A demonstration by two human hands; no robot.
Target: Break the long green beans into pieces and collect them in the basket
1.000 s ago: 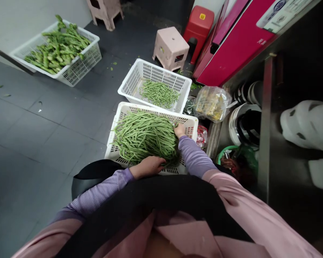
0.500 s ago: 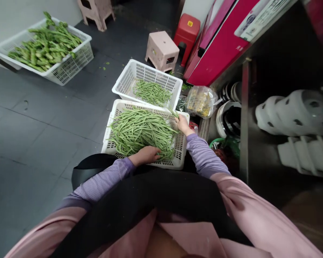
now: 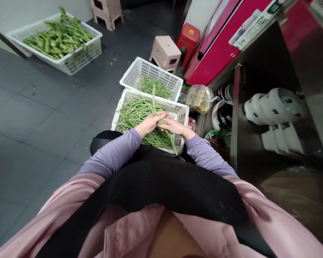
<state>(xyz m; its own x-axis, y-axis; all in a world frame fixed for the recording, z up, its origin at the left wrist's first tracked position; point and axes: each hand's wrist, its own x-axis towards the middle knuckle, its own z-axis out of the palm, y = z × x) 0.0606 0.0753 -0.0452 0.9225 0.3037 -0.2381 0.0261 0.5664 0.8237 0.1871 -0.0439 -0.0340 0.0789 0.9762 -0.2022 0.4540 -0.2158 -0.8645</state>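
Note:
My left hand (image 3: pixel 150 123) and my right hand (image 3: pixel 174 127) meet over the near white basket (image 3: pixel 118 107). Both are closed around a few long green beans (image 3: pixel 154 102), whose ends stick out above and below the fingers. Under them lies a big heap of green beans (image 3: pixel 133 111) that fills most of this basket; at its right side the slotted bottom shows. Just beyond, a second white basket (image 3: pixel 145 66) holds a smaller pile of green beans (image 3: pixel 154 87). My fingers partly hide the held beans.
A white basket (image 3: pixel 82 61) of thick green stalks (image 3: pixel 60 37) stands at the far left. Beyond the bean baskets are a pink stool (image 3: pixel 165 52) and a red bin (image 3: pixel 187 39). To the right are a plastic bag (image 3: pixel 199 98), a metal shelf post (image 3: pixel 234 118) and stacked white containers (image 3: pixel 274 105).
My right hand has come back from the basket's far right corner, bringing beans to the middle. My left hand has risen off the heap and closed on them too. The view has shifted slightly.

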